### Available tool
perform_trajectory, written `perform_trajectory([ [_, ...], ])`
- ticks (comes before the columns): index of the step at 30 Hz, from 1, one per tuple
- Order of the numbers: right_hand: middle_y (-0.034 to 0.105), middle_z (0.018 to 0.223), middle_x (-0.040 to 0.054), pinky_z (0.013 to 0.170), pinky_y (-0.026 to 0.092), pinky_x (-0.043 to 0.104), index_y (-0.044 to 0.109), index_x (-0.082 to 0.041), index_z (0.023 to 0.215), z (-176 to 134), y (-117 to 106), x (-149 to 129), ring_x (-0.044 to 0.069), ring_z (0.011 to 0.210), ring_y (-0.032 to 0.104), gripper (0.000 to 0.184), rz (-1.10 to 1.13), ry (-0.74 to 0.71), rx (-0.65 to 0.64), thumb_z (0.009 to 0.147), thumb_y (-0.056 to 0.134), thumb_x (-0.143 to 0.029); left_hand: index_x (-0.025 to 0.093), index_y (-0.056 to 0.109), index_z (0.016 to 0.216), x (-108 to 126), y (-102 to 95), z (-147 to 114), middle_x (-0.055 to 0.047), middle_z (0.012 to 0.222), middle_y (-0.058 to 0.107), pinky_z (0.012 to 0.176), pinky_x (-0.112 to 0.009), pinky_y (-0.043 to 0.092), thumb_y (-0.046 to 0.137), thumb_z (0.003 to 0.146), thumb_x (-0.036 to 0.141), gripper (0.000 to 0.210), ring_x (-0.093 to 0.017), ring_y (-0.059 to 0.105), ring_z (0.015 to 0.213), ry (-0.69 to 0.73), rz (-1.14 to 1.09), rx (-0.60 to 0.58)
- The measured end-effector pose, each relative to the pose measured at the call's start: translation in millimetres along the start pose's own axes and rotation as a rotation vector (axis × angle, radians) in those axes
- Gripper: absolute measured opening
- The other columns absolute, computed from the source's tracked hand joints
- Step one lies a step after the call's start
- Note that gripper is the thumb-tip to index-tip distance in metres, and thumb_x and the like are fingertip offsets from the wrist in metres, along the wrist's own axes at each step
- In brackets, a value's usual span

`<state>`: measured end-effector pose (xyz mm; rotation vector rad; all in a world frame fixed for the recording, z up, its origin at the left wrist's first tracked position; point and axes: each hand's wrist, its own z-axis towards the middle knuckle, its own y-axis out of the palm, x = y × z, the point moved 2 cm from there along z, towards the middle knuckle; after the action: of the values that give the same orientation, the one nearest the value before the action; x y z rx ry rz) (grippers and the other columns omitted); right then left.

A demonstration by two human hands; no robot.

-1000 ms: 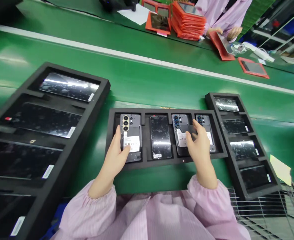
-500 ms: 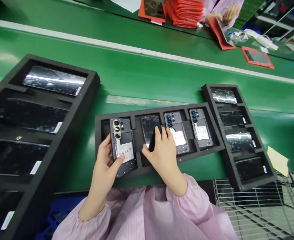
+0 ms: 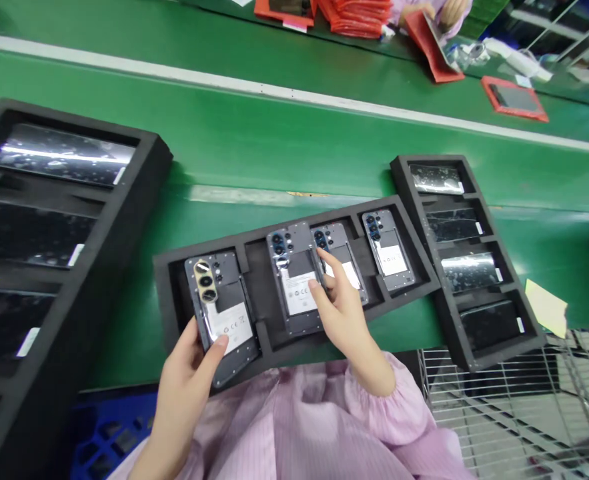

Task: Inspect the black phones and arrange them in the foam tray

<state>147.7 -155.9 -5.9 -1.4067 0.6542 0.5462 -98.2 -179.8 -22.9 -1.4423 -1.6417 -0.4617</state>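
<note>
Your L hand (image 3: 187, 380) grasps the gold-lens phone (image 3: 224, 300), thumb on its white label, fingers round its left edge. It's back-up, tilted, over the leftmost slot of the mid tray (image 3: 257, 280), w/ its near end over the near rim. Your R hand (image 3: 341, 303) has a blue-lens phone (image 3: 294, 267) gripped btwn thumb & fingers, thumb at the label's right edge. That one's also back-up, over the 2nd slot from left, overlapping the 3rd phone (image 3: 341, 253); can't tell if it touches the tray.

3rd phone sits back-up in the next slot, partly hidden by your R hand. The 4th phone (image 3: 387, 250) lies back-up in the rightmost slot, blue-ringed lenses at the far end, label nearer you.

Mid tray's on the green bench (image 3: 274, 153), set at a slant, right end higher in view, just beside the R tray (image 3: 430, 257). R tray: 4 phones, screen-up, small white tags. L tray (image 3: 124, 220): more screen-up phones, cut off at the left. Yellow paper (image 3: 547, 308) is right of the R tray. Far side: co-worker's hand (image 3: 451, 12) by a red pouch (image 3: 431, 50).
</note>
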Motion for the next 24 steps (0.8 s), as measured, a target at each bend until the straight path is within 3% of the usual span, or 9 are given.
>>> perform_trajectory([
  [2, 0.085, 0.115, 0.0112, 0.081, 0.073, 0.036, 0.051, -0.015, 0.163, -0.1, 7.2, 1.6, 0.024, 0.096, 0.086, 0.049, 0.025, -0.136, 0.060, 0.115, 0.048, -0.023, 0.018, 0.079, 0.123, -1.9, -1.7, -9.2, -0.008, 0.108, 0.088, 0.076, -0.030, 0.067, 0.089, 0.059, 0.053, 0.074, -0.031, 0.083, 0.097, -0.032, 0.009, 0.014],
  [4, 0.078, 0.144, 0.0173, 0.112, 0.069, 0.050, 0.062, -0.018, 0.152, 1.0, 8.6, 6.6, 0.031, 0.139, 0.076, 0.040, 0.002, -0.245, 0.125, 0.114, 0.051, -0.022, 0.018, 0.079, 0.124, -1.4, -1.8, -14.5, -0.008, 0.106, 0.088, 0.072, -0.027, 0.067, 0.090, 0.057, 0.052, 0.076, -0.030, 0.083, 0.094, -0.049, -0.003, 0.028],
  [6, 0.076, 0.148, 0.0166, 0.125, 0.062, 0.057, 0.070, -0.020, 0.143, 1.0, 5.2, 15.4, 0.034, 0.152, 0.066, 0.034, -0.020, -0.289, 0.138, 0.114, 0.052, -0.020, 0.018, 0.079, 0.123, 0.6, -0.4, -15.7, -0.008, 0.107, 0.089, 0.071, -0.025, 0.067, 0.093, 0.055, 0.049, 0.076, -0.030, 0.083, 0.097, -0.058, -0.037, 0.031],
  [10, 0.081, 0.139, 0.0135, 0.120, 0.066, 0.057, 0.072, -0.023, 0.142, -6.1, -5.1, 32.8, 0.032, 0.144, 0.072, 0.032, -0.049, -0.368, 0.095, 0.115, 0.055, -0.019, 0.021, 0.081, 0.119, 6.4, 4.3, -11.0, -0.005, 0.112, 0.089, 0.075, -0.023, 0.070, 0.098, 0.053, 0.042, 0.071, -0.027, 0.084, 0.100, -0.062, -0.142, 0.017],
  [15, 0.079, 0.141, 0.0184, 0.115, 0.067, 0.062, 0.064, -0.017, 0.154, -10.5, -3.4, 38.4, 0.039, 0.147, 0.067, 0.039, -0.136, -0.427, 0.042, 0.117, 0.058, -0.028, 0.023, 0.086, 0.115, 19.6, 11.6, 3.3, -0.001, 0.110, 0.090, 0.074, -0.021, 0.071, 0.102, 0.050, 0.033, 0.067, -0.024, 0.084, 0.092, -0.009, -0.215, -0.018],
  [20, 0.082, 0.135, 0.0139, 0.111, 0.069, 0.057, 0.065, -0.022, 0.152, -1.0, -3.5, 33.7, 0.035, 0.139, 0.073, 0.037, -0.167, -0.445, 0.120, 0.116, 0.061, -0.025, 0.021, 0.089, 0.110, 34.0, 17.6, 27.3, -0.002, 0.101, 0.090, 0.066, -0.019, 0.069, 0.103, 0.050, 0.029, 0.062, -0.022, 0.084, 0.083, 0.085, -0.235, -0.082],
  [24, 0.084, 0.127, 0.0119, 0.109, 0.069, 0.052, 0.073, -0.021, 0.135, -2.8, -9.2, 32.0, 0.031, 0.130, 0.077, 0.024, -0.140, -0.509, 0.194, 0.112, 0.066, -0.016, 0.026, 0.086, 0.126, 36.1, 22.7, 40.2, 0.001, 0.122, 0.089, 0.082, -0.018, 0.071, 0.100, 0.053, 0.023, 0.075, -0.025, 0.085, 0.114, 0.149, -0.254, -0.085],
])
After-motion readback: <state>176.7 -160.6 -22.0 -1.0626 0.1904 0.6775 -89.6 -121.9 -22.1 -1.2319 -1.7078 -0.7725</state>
